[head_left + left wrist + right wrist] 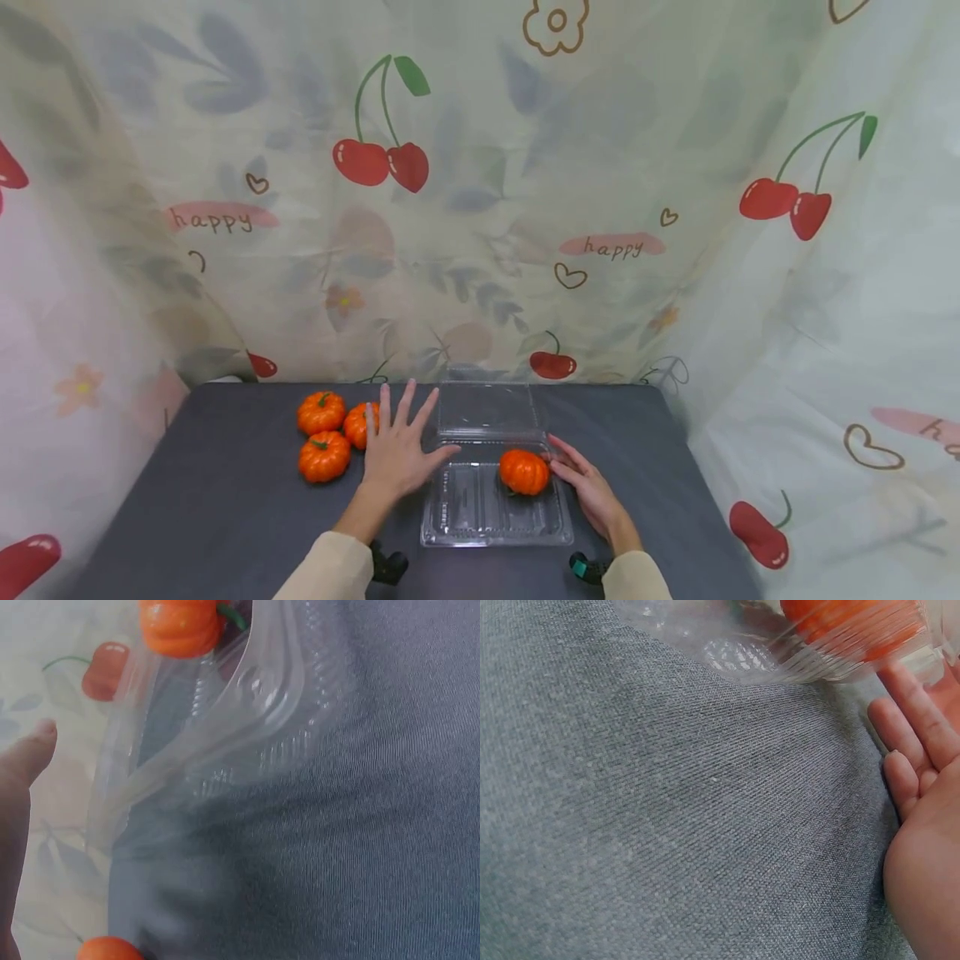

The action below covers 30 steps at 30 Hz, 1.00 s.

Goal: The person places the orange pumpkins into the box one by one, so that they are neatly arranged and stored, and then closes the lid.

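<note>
A clear plastic clamshell box [465,533] lies on the table with its lid [487,410] folded back. One small orange pumpkin [524,472] sits in the right part of its base. Beside the box's right wall is my right hand [597,497], fingers extended along the wall with the tips at the rim near the pumpkin. My left hand [396,458] is spread wide to the left of the box, thumb pointing toward its rim and nothing held. It partly covers one pumpkin [356,427] of the group on the left.
Two more pumpkins [321,413] [324,457] stand at the left of the dark cloth-covered table [217,500]. A printed curtain [480,208] hangs behind the table and along both sides. Dark wrist devices [388,567] show by both sleeves.
</note>
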### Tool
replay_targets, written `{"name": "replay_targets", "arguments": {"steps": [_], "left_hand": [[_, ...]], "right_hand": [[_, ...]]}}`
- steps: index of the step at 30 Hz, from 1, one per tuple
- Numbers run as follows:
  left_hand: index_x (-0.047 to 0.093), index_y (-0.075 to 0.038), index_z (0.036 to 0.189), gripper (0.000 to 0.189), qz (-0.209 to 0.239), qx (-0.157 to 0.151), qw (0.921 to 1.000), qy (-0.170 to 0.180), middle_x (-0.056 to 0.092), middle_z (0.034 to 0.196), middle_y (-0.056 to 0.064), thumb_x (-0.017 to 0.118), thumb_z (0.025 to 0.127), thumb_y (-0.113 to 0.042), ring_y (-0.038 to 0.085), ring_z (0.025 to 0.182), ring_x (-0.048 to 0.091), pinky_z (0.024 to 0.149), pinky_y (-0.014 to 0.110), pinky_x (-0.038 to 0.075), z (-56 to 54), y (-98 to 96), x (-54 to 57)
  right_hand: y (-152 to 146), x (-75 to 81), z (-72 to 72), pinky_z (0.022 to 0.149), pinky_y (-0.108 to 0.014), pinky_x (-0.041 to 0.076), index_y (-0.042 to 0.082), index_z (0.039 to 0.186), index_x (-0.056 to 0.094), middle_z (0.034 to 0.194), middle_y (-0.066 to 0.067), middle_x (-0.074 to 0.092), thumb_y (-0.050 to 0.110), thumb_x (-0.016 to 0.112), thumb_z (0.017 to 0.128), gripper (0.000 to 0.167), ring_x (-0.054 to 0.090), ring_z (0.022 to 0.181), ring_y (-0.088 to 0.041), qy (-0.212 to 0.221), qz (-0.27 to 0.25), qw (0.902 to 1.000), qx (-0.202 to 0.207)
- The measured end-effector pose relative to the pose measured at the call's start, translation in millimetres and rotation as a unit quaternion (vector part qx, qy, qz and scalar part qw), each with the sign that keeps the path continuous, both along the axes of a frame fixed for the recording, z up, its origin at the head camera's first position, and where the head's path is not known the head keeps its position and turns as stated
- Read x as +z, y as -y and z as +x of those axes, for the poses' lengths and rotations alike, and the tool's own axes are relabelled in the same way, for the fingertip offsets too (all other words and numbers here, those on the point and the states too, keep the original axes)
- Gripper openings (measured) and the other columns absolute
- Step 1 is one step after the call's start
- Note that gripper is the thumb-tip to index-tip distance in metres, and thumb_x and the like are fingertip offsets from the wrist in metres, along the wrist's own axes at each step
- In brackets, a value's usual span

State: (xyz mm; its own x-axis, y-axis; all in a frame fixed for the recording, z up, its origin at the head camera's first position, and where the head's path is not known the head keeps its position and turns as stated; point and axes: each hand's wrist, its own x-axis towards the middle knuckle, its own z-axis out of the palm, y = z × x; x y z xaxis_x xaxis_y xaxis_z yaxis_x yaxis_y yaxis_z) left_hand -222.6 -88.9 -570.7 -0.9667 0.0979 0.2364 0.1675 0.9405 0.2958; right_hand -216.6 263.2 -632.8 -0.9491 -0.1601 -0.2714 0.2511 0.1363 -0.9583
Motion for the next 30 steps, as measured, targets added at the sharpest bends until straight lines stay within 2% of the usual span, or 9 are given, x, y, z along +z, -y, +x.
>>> {"name": "replay_targets", "arguments": {"steps": [7, 12, 23, 30], "left_hand": [[0.022, -0.041, 0.162, 0.097, 0.005, 0.037, 0.9993, -0.004, 0.011, 0.174, 0.005, 0.058, 0.082, -0.081, 0.047, 0.158, -0.003, 0.123, 0.071, 0.003, 1.6, 25.0, 7.8], [0.019, -0.040, 0.163, 0.097, 0.028, 0.050, 0.9984, 0.002, 0.010, 0.174, 0.008, 0.059, 0.084, -0.079, 0.048, 0.158, -0.007, 0.122, 0.072, -0.002, 3.1, 44.0, 9.5], [0.028, -0.034, 0.162, 0.094, 0.064, 0.069, 0.9955, 0.003, 0.012, 0.172, 0.013, 0.068, 0.084, -0.070, 0.053, 0.155, 0.000, 0.120, 0.075, 0.000, 19.0, 75.2, -9.0], [0.029, -0.032, 0.161, 0.094, 0.070, 0.087, 0.9937, -0.011, 0.019, 0.170, 0.015, 0.061, 0.084, -0.077, 0.053, 0.154, 0.009, 0.120, 0.075, 0.006, 23.8, 94.2, -13.7]], "right_hand": [[1.8, -0.8, -0.9, 0.127, -0.057, 0.021, 0.031, 0.153, 0.046, 0.150, -0.006, 0.057, 0.037, 0.061, 0.101, 0.055, 0.049, 0.141, -0.024, -0.006, -0.005, 0.9999, 0.009], [1.9, -1.1, -1.6, 0.127, -0.058, 0.020, 0.031, 0.154, 0.045, 0.151, -0.006, 0.056, 0.037, 0.061, 0.101, 0.056, 0.048, 0.143, -0.027, -0.005, -0.007, 0.9999, 0.013], [3.4, 0.5, -0.8, 0.126, -0.057, 0.024, 0.030, 0.153, 0.047, 0.149, -0.006, 0.058, 0.041, 0.065, 0.098, 0.059, 0.050, 0.140, -0.024, 0.023, -0.001, 0.9997, -0.004], [1.6, 0.5, 0.5, 0.127, -0.057, 0.023, 0.031, 0.153, 0.046, 0.150, -0.006, 0.057, 0.039, 0.063, 0.100, 0.056, 0.049, 0.141, -0.025, 0.011, -0.002, 0.9999, 0.001]]}}
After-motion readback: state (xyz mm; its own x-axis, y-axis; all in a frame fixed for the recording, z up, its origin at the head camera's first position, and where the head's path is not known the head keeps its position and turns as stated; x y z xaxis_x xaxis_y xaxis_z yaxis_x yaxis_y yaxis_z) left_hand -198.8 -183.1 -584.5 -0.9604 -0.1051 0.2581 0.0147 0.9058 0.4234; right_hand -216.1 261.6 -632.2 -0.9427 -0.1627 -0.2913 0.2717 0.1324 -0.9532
